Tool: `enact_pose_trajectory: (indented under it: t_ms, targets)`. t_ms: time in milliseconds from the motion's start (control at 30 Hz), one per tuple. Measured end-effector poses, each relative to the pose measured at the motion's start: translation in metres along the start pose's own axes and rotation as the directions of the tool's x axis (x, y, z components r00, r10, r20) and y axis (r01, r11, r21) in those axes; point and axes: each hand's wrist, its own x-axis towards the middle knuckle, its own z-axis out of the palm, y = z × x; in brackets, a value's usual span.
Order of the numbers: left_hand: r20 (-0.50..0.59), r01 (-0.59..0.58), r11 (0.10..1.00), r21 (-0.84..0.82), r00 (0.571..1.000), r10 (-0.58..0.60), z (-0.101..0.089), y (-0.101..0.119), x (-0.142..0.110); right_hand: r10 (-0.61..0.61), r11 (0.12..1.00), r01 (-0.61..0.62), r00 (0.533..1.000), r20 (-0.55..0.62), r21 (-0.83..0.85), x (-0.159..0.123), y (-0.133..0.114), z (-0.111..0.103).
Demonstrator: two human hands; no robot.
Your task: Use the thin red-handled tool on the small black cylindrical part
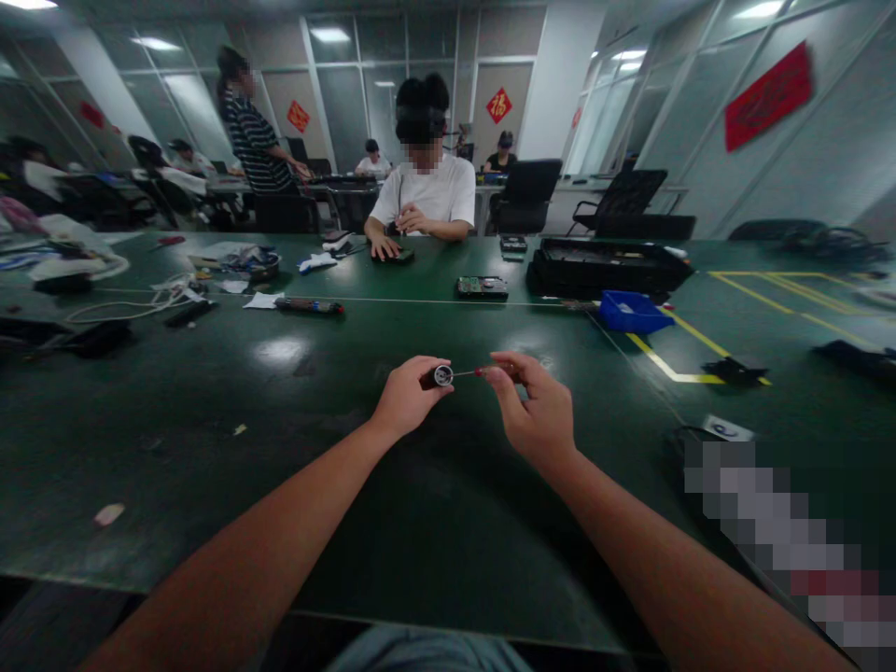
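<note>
My left hand (408, 397) is closed around a small black cylinder (441, 375), whose round, silvery end faces me. What the cylinder is, I cannot make out. In my right hand (538, 408) is a thin screwdriver (482, 372) with a reddish handle, pinched between thumb and fingers. Its shaft points left, and the tip meets or nearly meets the rim of the cylinder's open end. Both hands are held over the dark green table (448, 523), and my fingers hide most of the cylinder and handle.
Across the table a person (427, 191) works on a dark device. A circuit-board device (482, 287), a black casing (609, 266) and a blue bin (634, 312) stand beyond my hands. A dark tool (308, 306) and cables (150, 303) lie to the left. A blurred-out area covers the lower right.
</note>
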Motion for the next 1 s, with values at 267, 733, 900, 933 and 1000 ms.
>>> enact_pose_trajectory:
  t_ms: [267,733,900,933,1000]
  targets:
    - [0.017,-0.017,1.0,-0.005,1.0,0.017,-0.0014,0.005,-0.0008,-0.038,0.997,0.039,0.999,0.02,-0.063,0.0026,0.0031,0.0019]
    - [0.033,-0.012,1.0,-0.002,0.999,0.012,-0.0021,0.0037,-0.001,-0.037,0.996,0.04,0.998,0.045,-0.077,0.0016,0.0008,0.0013]
    - [0.033,-0.029,0.999,0.023,0.999,0.028,-0.0021,0.0054,-0.001,-0.077,0.997,0.077,0.987,0.14,0.009,0.0004,0.001,0.0013]
    - [0.031,-0.031,0.999,0.021,0.999,0.031,-0.0018,0.0056,-0.001,-0.072,0.997,0.072,0.984,0.162,0.006,0.0002,0.0011,0.0012]
    - [0.036,-0.035,0.999,0.011,0.999,0.035,-0.0013,0.0061,-0.0009,-0.054,0.998,0.056,0.981,0.189,-0.009,-0.0001,0.0014,0.0011]
